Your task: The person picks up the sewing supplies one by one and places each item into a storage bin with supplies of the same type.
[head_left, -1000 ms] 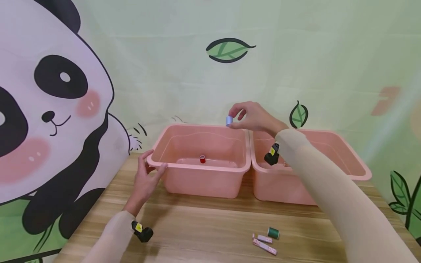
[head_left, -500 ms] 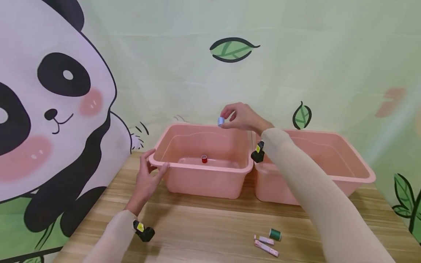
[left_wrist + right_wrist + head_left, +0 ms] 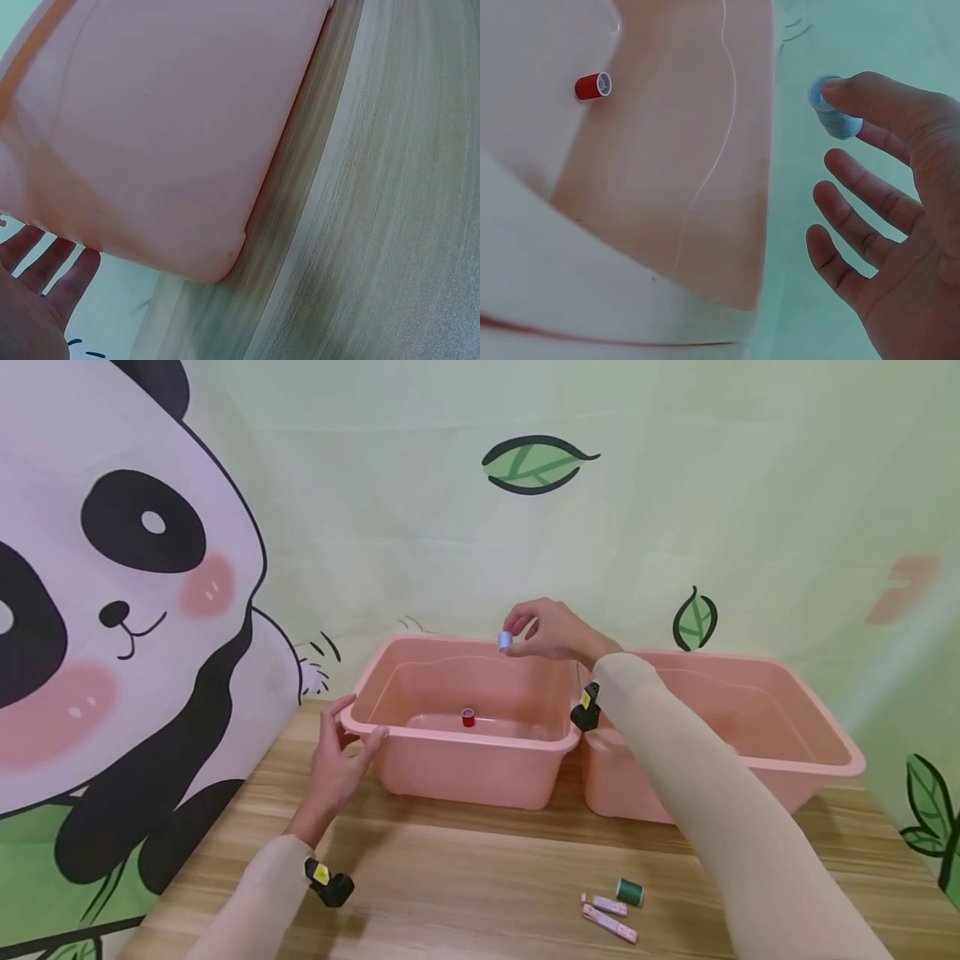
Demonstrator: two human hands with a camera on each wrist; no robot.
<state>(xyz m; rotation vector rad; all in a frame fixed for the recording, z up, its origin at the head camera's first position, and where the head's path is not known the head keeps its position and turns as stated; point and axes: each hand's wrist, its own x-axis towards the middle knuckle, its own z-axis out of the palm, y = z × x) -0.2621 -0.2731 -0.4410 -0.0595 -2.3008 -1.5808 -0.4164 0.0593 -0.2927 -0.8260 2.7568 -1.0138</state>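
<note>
Fingers (image 3: 885, 142) of right hand (image 3: 551, 628) pinch pale-blue thread spool (image 3: 505, 642) against thumb, remaining three spread loosely. Spool held up near far rim of left pink tub (image 3: 472, 768). Left hand (image 3: 337, 774) grips that tub's near-left corner, thumb on near rim. Red spool (image 3: 468, 718) sits on tub floor. Right pink tub (image 3: 806, 768) just beside. Nearer, on worktop (image 3: 450, 877): green spool (image 3: 630, 892), two small pink-and-white pieces (image 3: 610, 923). Panda-print cloth (image 3: 420, 527) behind.

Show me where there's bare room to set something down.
Bare table lies in front of the left bin, between the left sleeve and two pink-patterned pieces. It's crowded where those pieces bunch with the green spool.
</note>
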